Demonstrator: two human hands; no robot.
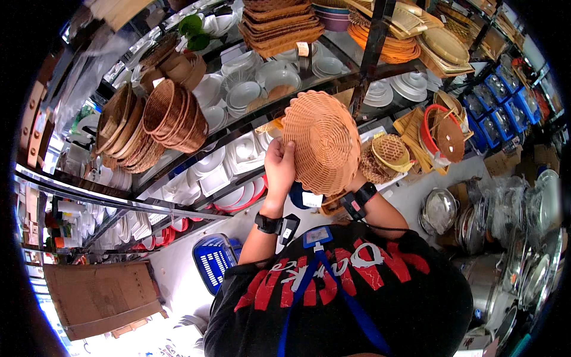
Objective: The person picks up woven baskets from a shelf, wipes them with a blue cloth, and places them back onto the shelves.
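A round, shallow woven basket (322,143) with a scalloped rim is held up before my chest. My left hand (280,163) grips its left edge, the thumb lying on the weave. At the lower right edge is my right hand (356,182), its fingers hidden behind the basket. Both wrists wear black straps with small devices. Below the basket a white tag (312,199) shows against something dark blue. Just right of it, a small yellow woven basket (391,149) rests on other wicker pieces.
Nested brown wicker baskets (176,118) stand on the glass shelf at left, near stacked white bowls (243,96). Rectangular wicker trays (282,26) are piled above. A blue plastic basket (215,261) sits on the floor. Metal pots and lids (439,209) crowd the right side.
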